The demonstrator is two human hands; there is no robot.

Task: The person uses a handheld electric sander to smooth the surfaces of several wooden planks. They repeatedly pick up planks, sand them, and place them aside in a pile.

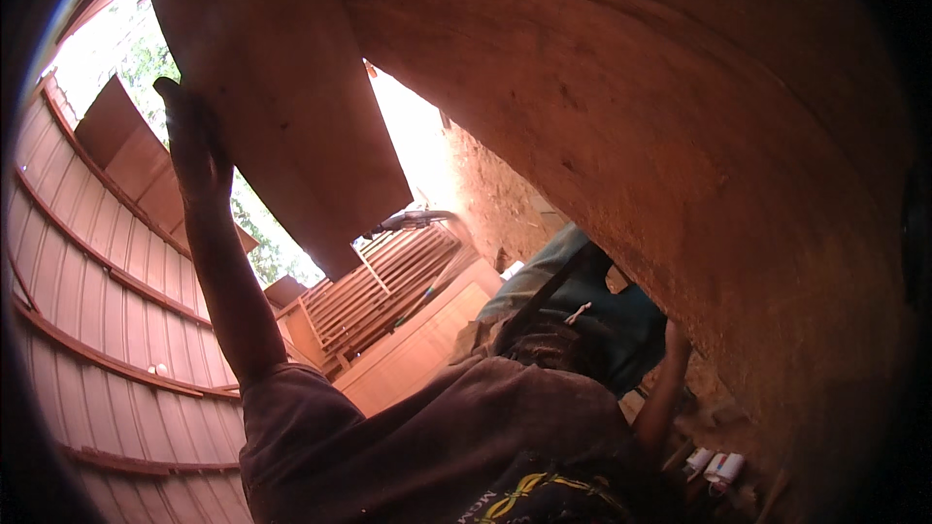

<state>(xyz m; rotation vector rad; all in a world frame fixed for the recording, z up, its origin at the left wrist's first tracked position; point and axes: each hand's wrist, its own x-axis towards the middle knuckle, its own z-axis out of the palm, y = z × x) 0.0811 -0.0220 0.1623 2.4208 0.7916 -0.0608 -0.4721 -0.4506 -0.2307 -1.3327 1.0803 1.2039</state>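
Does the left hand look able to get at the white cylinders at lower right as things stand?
Probably not: the left hand is raised at the brown panel, and in this view the person's torso lies between it and the white cylinders.

L hand raised at the L edge of a brown board; R hand low, by the lower edge of a bigger board. Both grips too dark to tell. Dark shirt w/ yellow print btwn the arms, teal trousers below. Ribbed wall far L; slatted frame nr a pale panel, approx. mid-pic; white containers lower R.
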